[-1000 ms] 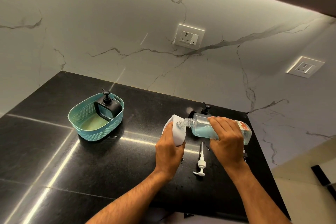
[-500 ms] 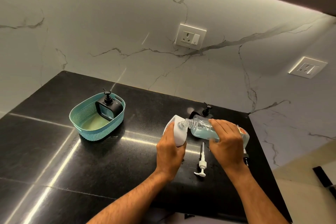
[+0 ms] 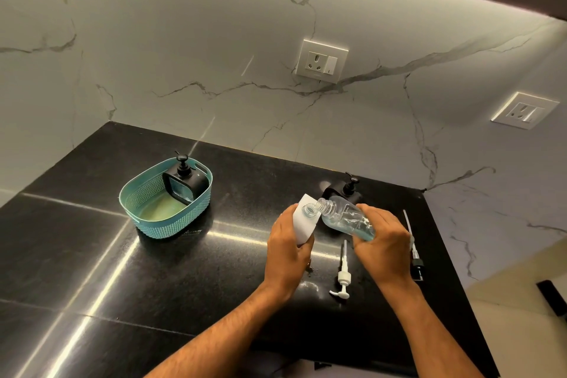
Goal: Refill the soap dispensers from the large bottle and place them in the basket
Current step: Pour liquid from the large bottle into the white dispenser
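Soap dispenser (image 3: 303,219), a small white flat-sided container with its top open, is tilted above the black counter (image 3: 92,255) near its right end, wrapped in the left hand (image 3: 288,252). The right hand (image 3: 382,242) is closed around the large clear bottle (image 3: 343,218), tipped so its open neck meets the dispenser's opening; pale blue liquid lies low inside. The dispenser looks light, stiff plastic, probably slick if soap runs down it, so its flat sides seem the surest hold. A white pump (image 3: 343,273) lies loose on the counter between the hands. Well to the left, a teal basket (image 3: 144,212) already holds one black dispenser (image 3: 185,182); another black one (image 3: 343,192) stands behind the bottle.
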Available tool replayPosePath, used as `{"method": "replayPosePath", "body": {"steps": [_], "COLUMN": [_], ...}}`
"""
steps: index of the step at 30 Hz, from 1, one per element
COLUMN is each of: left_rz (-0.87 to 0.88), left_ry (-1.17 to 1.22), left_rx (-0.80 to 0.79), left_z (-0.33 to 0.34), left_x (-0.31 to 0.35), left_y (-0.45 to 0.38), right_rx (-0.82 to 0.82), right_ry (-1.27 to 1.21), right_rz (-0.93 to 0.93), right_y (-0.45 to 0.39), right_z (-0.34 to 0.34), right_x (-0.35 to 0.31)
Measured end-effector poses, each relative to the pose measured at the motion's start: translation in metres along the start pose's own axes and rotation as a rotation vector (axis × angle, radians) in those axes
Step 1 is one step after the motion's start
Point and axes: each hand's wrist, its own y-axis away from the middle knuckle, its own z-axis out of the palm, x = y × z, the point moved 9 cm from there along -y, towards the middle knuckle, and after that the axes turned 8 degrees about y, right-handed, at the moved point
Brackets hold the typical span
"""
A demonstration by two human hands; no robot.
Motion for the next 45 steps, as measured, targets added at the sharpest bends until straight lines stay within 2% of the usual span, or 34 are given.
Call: {"method": "replayPosePath", "body": {"steps": [5,12,22,36,45], "left_rz": [0.0,0.025,-0.152,-0.24,-0.296], "left_ry": [0.051,0.088,0.257,0.137,0.106], "left_rx": [-0.069,-0.144,-0.3,-0.338,-0.348], "left_z": [-0.002,-0.006,-0.001,0.032,0.053], "left_x": [-0.003,-0.005,-0.028,-0.057,-0.07], "left_y": [-0.013,-0.034,-0.057,-0.073,-0.077], "right_rx": [-0.008,0.012,0.036,-0.064,-0.135], "right_ry": [-0.095,-0.241,-0.549,-0.716,-0.779], "right_rz": [0.053,0.231,0.496,0.579,0.658], "right_y": [-0.001,-0.005,-0.019,-0.074,-0.079], "right_z": [0.001,0.0,0.014,0.076,0.118], "right_x": [0.011,0.042,0.127,0.229,0.258]}}
